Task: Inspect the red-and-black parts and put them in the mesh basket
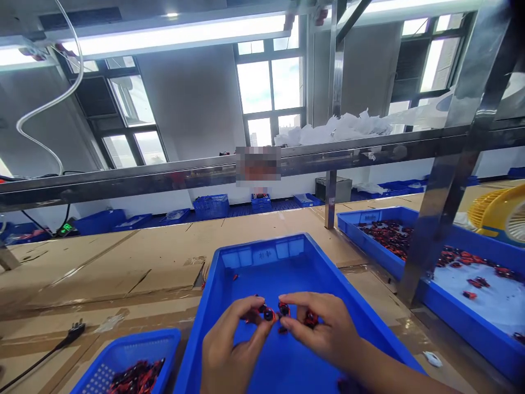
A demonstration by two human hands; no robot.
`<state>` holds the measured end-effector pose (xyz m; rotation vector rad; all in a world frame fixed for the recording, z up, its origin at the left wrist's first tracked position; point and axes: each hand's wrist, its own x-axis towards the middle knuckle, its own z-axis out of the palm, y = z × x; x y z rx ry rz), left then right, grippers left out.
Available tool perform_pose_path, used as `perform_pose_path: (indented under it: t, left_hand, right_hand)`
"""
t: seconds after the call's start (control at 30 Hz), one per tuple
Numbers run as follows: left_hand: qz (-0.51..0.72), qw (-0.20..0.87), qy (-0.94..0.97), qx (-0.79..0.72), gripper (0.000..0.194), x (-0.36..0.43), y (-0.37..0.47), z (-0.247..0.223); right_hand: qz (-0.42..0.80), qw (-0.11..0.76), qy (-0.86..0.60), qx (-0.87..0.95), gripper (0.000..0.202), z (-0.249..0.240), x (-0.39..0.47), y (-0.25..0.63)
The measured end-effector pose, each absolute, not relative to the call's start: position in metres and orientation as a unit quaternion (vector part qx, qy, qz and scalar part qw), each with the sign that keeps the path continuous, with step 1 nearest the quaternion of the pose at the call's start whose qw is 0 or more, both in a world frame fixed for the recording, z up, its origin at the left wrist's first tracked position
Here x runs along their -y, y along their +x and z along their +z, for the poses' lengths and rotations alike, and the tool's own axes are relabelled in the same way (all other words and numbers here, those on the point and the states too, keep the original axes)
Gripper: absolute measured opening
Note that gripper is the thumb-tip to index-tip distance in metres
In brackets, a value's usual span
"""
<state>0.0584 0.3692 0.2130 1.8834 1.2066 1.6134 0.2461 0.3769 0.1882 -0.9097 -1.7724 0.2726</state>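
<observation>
Both hands held over the near half of the blue tray (229, 257). Left hand (229, 350) pinched on a small black-and-red part (268, 314) at thumb and forefinger tips. Right hand (324, 328) pinched on a second part (284, 310), a third one (310, 318) tucked under its fingers. The two pinched parts lie tip to tip, almost touching, between the hands; long axis too small to be judged. Loose part (282, 330) seen on the tray floor just below. Basket of like parts (135, 377) at the near left; larger tray (451, 262) far right.

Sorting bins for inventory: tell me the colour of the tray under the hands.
Bright blue tray, shown best in the head view.
</observation>
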Motion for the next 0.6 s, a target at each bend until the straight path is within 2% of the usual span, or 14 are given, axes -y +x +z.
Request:
perform_pose_path:
  t: [0.17,0.27,0.47,0.6]
  left_hand:
    - [0.56,0.245,0.653,-0.448,0.024,-0.373,0.058,0.208]
    - [0.558,0.298,0.624,-0.459,0.027,-0.374,0.061,0.205]
    - [0.568,0.398,0.567,-0.444,0.035,-0.382,0.063,0.203]
    - [0.539,0.423,0.565,-0.46,0.037,-0.386,0.064,0.2]
  right_hand:
    - [0.199,0.546,-0.402,0.707,0.025,0.19,-0.376,0.243]
    - [0.292,0.547,-0.428,0.657,0.024,0.19,-0.379,0.242]
    - [0.558,0.444,-0.415,0.565,0.04,0.182,-0.397,0.25]
    - [0.594,0.431,-0.405,0.545,0.038,0.179,-0.398,0.241]
